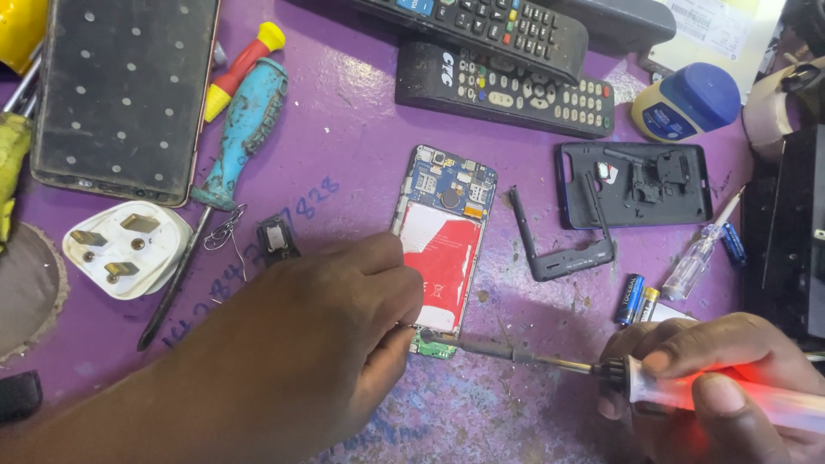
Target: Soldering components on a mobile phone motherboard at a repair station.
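Observation:
An opened phone (445, 241) lies face down on the purple table (344, 129), showing a blue circuit board at the top, a red and white battery, and a small green board (432, 346) at the bottom. My left hand (344, 326) rests at the phone's lower left edge, fingers pinched next to the green board; whether it holds anything thin there is unclear. My right hand (730, 378) grips a soldering iron (601, 374) with a glowing red translucent handle. Its metal tip reaches left onto the green board.
Two black remote controls (507, 86) lie at the top. A black phone back cover (636, 185) and frame piece (559, 249) sit right. Batteries (632, 299), a small clear screwdriver (700, 253), a blue jar (687, 103), a teal screwdriver (241, 129), a white plug (125, 249) and another phone (125, 94) surround.

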